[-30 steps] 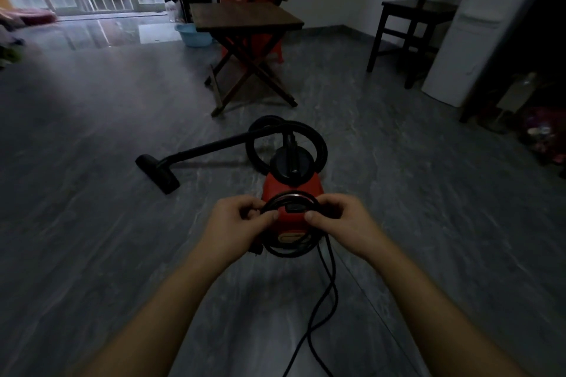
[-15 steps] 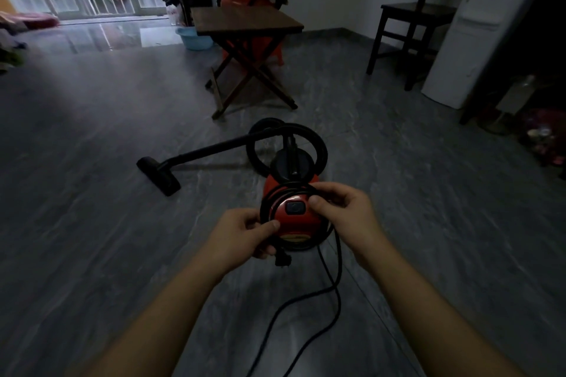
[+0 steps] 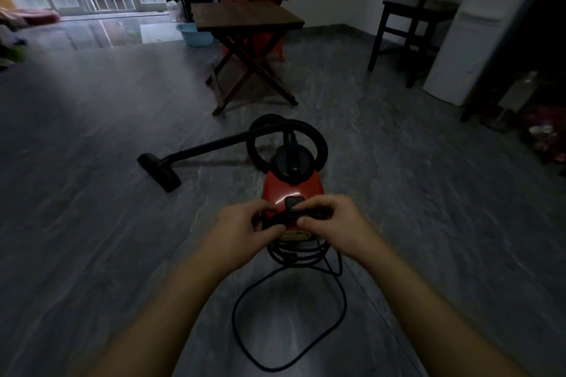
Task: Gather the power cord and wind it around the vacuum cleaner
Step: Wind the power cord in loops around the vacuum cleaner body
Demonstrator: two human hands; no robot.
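Since half a second back: the power cord (image 3: 294,260) slack that trailed off toward the camera is now pulled in as one loose loop on the floor (image 3: 92,223). More turns sit stacked round the rear of the vacuum cleaner (image 3: 294,190), and both hands have closed in together on top of it.

Handling, my read: cord is light and rubbery. It bends easily but has some spring, so turns will tend to slide off the rounded shell unless kept taut. Not fragile. The plug is the only hard bit, and I can't see it now. Best hold is on the run just ahead of the last turn: short grip, feed slack through. Body looks heavy enough to stay put.

Left hand (image 3: 242,228): forearm in from lower left, fingers curled, thumb and forefinger pinching the top strand at the left of the rear shell.

Cord location: wound on the rear of the red body, centre. Leftover loop lies on the floor just behind it, between the forearms.

Right hand (image 3: 337,223): forearm in from lower right, fingers curled over the same strand, thumb tip pressed to it from the near side. Hands near each other, not touching.
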